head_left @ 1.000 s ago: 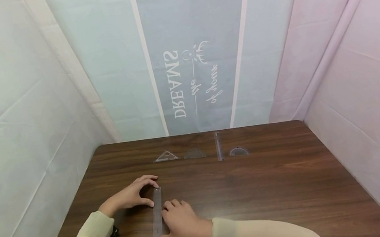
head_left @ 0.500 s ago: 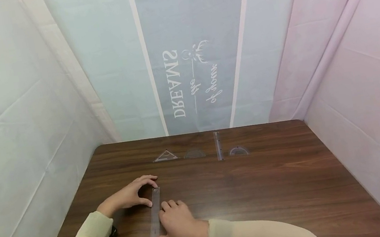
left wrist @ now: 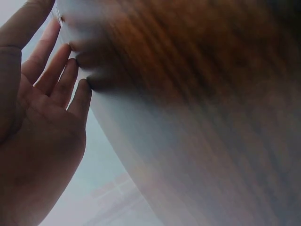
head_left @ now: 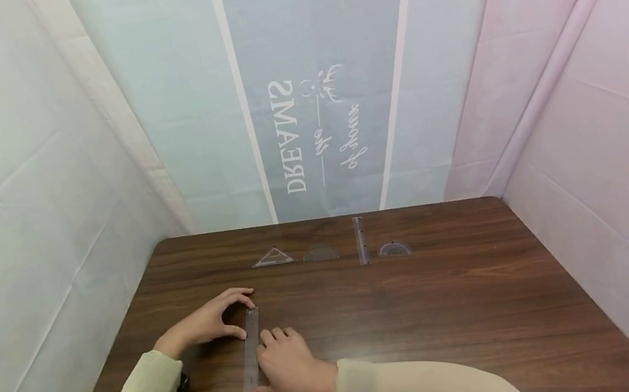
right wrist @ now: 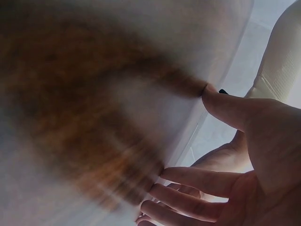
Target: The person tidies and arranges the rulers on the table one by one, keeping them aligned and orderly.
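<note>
In the head view a clear ruler [head_left: 251, 349] lies on the wood-grain table, tilted slightly, its far end leaning right. My left hand [head_left: 207, 323] arches at its far end: the index fingertip is right at the end and the thumb tip at the left edge. On the other side my right hand [head_left: 291, 364] has its fingertips along the ruler's right edge, the thumb by the near end. The left wrist view shows relaxed, nearly straight fingers [left wrist: 60, 77] with their tips on the tabletop. Extended fingers [right wrist: 190, 200] and a spread thumb reach the surface in the right wrist view.
Toward the table's [head_left: 460, 310] back edge lie a clear set square [head_left: 274, 261], a faint protractor [head_left: 321, 255], a second ruler [head_left: 361, 241] standing lengthwise and another protractor [head_left: 394, 250]. Pale cloth walls [head_left: 34, 197] rise at the back and both sides.
The ruler has slid a little to the left along the tabletop, and both hands have moved left with it. The pieces at the back lie where they were.
</note>
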Motion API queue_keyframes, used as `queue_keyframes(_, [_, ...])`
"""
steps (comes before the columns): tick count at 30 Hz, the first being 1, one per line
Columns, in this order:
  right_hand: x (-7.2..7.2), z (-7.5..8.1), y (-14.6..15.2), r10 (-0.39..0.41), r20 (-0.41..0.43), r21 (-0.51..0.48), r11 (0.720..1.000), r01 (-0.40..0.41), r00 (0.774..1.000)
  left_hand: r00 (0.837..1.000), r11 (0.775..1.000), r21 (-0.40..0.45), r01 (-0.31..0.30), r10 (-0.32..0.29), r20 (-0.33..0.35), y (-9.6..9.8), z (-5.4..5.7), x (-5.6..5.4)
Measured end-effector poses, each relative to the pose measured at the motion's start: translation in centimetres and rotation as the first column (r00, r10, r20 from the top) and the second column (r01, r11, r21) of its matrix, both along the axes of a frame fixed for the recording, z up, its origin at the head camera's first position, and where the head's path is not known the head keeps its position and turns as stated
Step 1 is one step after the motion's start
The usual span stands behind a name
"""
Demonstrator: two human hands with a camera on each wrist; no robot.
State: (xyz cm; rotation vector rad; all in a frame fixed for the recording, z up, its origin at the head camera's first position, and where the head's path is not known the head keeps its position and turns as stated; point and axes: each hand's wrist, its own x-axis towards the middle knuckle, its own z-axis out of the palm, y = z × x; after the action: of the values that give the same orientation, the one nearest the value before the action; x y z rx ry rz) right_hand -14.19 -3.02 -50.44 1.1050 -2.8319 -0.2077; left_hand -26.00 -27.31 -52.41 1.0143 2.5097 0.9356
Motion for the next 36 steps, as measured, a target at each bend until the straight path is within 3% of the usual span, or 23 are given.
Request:
queue_keyframes(6, [-0.01, -0.01, -0.05, -0.003, 0.001, 0.001, 1.0, 0.003, 1.0, 0.999, 1.0, 0.008, 0.016, -0.016, -0.036, -0.01, -0.17, -0.05])
queue_keyframes(14, [-0.14, -0.47, 0.17, 0.005, 0.009, -0.035, 0.999, -0.005, 1.0, 1.0, 1.0, -0.018, -0.002, 0.002, 0.009, 0.17, 0.15, 0.02])
queue_keyframes(36, [-0.09, -0.71, 0.36, 0.011, 0.021, -0.046, 0.999, -0.01, 1.0, 1.0, 1.0, -0.02, -0.009, 0.008, -0.014, 0.37, 0.11, 0.33])
